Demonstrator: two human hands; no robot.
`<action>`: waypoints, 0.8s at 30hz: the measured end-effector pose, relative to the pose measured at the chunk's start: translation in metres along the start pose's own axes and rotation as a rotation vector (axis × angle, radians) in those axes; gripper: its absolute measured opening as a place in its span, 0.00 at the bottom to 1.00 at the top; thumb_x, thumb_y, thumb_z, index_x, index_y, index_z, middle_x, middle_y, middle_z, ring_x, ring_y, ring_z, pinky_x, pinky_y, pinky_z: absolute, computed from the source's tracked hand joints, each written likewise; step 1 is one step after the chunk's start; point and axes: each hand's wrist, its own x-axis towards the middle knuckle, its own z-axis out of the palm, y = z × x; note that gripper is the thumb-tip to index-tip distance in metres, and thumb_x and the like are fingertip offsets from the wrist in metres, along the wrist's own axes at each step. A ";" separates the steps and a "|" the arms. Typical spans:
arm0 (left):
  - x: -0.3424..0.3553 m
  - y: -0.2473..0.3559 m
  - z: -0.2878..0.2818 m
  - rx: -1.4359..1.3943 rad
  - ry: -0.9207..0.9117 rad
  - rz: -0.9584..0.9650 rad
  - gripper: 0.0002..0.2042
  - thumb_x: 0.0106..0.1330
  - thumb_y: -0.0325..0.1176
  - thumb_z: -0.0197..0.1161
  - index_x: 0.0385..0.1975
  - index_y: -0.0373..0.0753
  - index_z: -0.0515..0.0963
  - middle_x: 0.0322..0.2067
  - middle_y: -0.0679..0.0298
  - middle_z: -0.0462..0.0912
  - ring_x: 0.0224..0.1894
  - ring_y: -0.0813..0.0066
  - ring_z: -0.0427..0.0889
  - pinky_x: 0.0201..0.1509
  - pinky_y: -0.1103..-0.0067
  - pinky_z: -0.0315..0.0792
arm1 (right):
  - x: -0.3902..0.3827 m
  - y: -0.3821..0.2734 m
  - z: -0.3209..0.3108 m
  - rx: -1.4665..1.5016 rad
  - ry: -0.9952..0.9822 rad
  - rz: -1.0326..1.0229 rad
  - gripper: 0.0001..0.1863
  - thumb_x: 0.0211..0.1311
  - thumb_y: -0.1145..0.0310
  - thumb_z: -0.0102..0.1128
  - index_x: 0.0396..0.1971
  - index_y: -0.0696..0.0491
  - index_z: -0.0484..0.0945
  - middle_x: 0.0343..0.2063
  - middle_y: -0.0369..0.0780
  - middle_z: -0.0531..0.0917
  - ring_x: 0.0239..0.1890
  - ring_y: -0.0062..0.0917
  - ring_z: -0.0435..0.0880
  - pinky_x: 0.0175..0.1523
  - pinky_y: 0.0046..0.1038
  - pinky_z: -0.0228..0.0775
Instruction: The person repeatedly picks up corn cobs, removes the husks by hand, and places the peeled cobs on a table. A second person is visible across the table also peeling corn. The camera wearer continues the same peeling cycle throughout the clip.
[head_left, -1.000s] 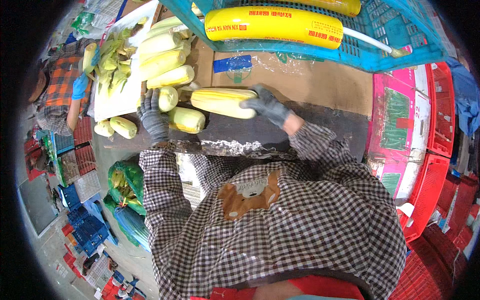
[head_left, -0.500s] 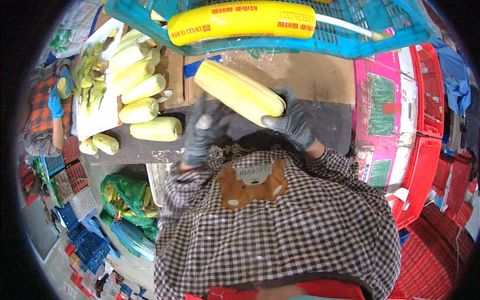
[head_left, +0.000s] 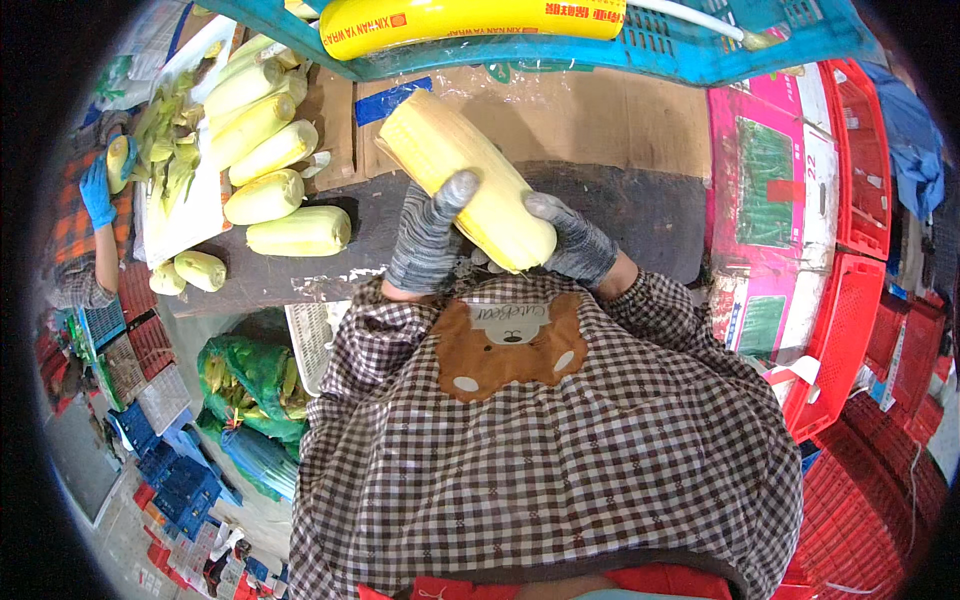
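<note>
I hold a thick, pale yellow ear of corn [head_left: 462, 175] over the dark strip of the table, slanting from upper left to lower right. My left hand [head_left: 432, 232], in a grey knitted glove, grips it from the left side with the thumb on top. My right hand [head_left: 573, 238], gloved the same way, closes on its lower right end. Fingers beneath the corn are mostly hidden. Left of my hands, several more ears of corn [head_left: 298, 232] lie in a slanting row, paler and partly in husk.
A blue plastic crate [head_left: 690, 62] holding a yellow roll of wrap [head_left: 470, 24] stands at the far side. Pink and white boxes [head_left: 765, 205] and red crates [head_left: 862, 160] stand at right. A co-worker's blue-gloved hand [head_left: 97, 190] is at far left. Below lies a green mesh bag [head_left: 245, 375].
My left hand has moved in from beside the corn and taken hold of it. The corn has come slightly nearer and tilted more steeply. The whole view has shifted a little.
</note>
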 end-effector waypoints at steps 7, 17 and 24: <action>0.011 0.009 -0.049 0.229 0.300 0.231 0.28 0.60 0.47 0.54 0.54 0.35 0.60 0.47 0.56 0.70 0.48 0.68 0.70 0.51 0.75 0.66 | -0.056 -0.018 -0.036 -0.137 0.494 -0.316 0.34 0.51 0.56 0.55 0.53 0.63 0.58 0.42 0.49 0.73 0.41 0.35 0.77 0.41 0.29 0.73; 0.103 -0.002 -0.104 1.178 0.630 0.374 0.30 0.52 0.49 0.61 0.50 0.35 0.65 0.50 0.51 0.67 0.54 0.58 0.64 0.56 0.71 0.59 | -0.081 -0.072 -0.102 -1.785 1.530 -0.684 0.40 0.34 0.59 0.70 0.52 0.53 0.62 0.37 0.46 0.75 0.39 0.39 0.75 0.42 0.34 0.68; 0.151 -0.011 -0.096 1.659 0.663 0.206 0.27 0.51 0.54 0.57 0.46 0.40 0.71 0.57 0.54 0.56 0.61 0.46 0.47 0.62 0.57 0.43 | -0.050 -0.078 -0.083 -2.215 1.563 -0.667 0.44 0.36 0.49 0.66 0.55 0.52 0.58 0.49 0.50 0.66 0.54 0.44 0.61 0.58 0.42 0.50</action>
